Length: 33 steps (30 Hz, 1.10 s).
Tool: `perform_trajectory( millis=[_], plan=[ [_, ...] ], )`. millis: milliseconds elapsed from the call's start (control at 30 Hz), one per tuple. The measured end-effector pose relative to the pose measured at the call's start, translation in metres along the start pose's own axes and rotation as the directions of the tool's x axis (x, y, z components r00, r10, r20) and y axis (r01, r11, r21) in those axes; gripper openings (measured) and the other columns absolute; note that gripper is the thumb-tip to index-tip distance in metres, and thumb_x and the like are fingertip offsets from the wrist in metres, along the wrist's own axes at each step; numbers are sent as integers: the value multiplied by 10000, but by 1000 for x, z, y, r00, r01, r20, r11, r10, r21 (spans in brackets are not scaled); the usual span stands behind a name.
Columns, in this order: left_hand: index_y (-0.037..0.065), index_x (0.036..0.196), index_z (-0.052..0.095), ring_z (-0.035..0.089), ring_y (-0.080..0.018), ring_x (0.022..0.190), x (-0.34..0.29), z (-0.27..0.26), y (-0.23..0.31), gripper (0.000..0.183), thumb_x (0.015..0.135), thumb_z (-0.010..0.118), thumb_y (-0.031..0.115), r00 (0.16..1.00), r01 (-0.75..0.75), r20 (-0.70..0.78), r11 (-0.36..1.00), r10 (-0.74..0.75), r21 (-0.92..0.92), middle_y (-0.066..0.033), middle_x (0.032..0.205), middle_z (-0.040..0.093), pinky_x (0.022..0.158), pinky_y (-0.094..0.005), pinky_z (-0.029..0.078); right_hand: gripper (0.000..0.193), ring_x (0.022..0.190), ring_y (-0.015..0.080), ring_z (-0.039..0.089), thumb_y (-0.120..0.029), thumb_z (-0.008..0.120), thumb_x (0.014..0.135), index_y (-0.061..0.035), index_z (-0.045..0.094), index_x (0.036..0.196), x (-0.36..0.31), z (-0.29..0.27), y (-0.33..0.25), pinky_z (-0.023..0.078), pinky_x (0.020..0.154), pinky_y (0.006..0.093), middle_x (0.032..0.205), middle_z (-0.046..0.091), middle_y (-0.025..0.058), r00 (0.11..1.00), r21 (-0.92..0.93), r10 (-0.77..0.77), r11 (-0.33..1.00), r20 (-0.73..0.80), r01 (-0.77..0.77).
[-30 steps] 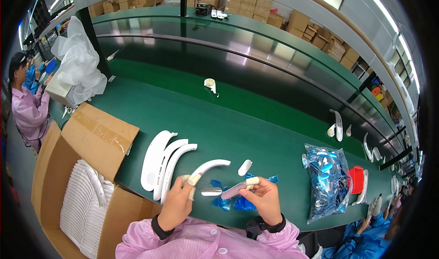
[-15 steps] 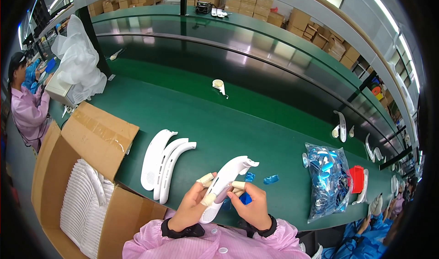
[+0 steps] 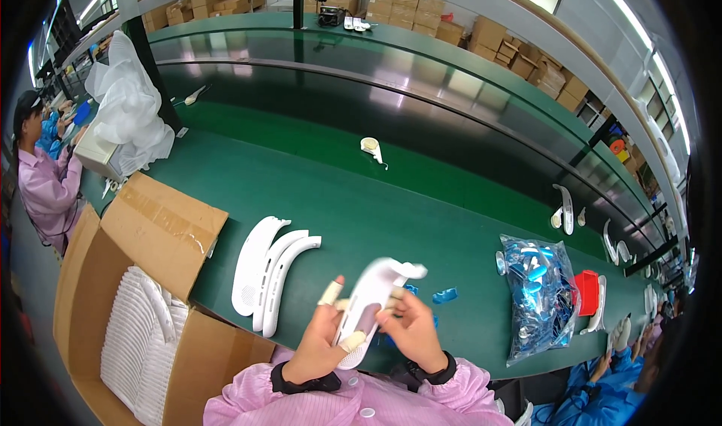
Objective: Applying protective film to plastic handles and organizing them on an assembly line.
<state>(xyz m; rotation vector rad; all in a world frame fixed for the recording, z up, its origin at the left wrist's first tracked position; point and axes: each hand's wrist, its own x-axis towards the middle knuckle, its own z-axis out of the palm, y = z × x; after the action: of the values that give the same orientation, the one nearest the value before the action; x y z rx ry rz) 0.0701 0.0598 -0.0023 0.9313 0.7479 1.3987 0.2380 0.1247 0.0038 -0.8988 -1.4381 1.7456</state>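
A white curved plastic shell (image 3: 383, 285) is held up in front of me, its hooked upper end blurred by motion. A mauve-looking oblong area (image 3: 367, 318) shows on its face, and small holes dot its lower end. My left hand (image 3: 317, 348) grips the lower left side, thumb across the front and one finger raised off it. The fingertips of my right hand (image 3: 415, 333) pinch the right edge. Pale covers wrap several fingertips. Beside the shell lie bits of blue film (image 3: 444, 296), some partly hidden by my right hand.
Several white curved shells (image 3: 259, 264) lie to the left, next to an open carton (image 3: 197, 358) stacked with white pieces. At right are a clear bag of blue-and-white parts (image 3: 535, 306) and a red bin (image 3: 587, 292). A conveyor belt (image 3: 301, 129) carries white parts. Other people work on both sides.
The shell has turned in my hands, baring the mauve-looking area. One left finger has lifted away from it. White parts on the belt have shifted right.
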Motion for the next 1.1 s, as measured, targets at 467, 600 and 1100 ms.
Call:
perform_trajectory(
  millis=[467,600,1100],
  plan=[
    [-25,1381,363,357,-415,1238,-17,-78,55,701,804,689,204,821,320,-299,43,487,946,-251,1379,372,1059,-482,269,414,877,199,659,-46,530,929,18,397,1315,79,-112,-2,581,655,287,1024,639,112,945,248,19,967,-327,66],
    [-85,1364,349,431,-375,1191,-30,-98,47,759,771,737,188,851,273,-422,420,314,865,-241,1289,447,1018,-422,345,489,1192,293,520,-27,563,894,31,400,1351,89,-124,0,503,903,394,1267,548,204,856,119,-16,989,-516,90],
    [-67,1331,393,480,-383,1114,-5,-35,21,687,781,712,194,901,239,-243,57,360,969,-231,1140,545,981,-434,354,92,941,294,542,-108,713,718,-61,656,771,60,-100,-6,433,775,407,918,579,79,956,-930,-56,221,289,295]
  ],
)
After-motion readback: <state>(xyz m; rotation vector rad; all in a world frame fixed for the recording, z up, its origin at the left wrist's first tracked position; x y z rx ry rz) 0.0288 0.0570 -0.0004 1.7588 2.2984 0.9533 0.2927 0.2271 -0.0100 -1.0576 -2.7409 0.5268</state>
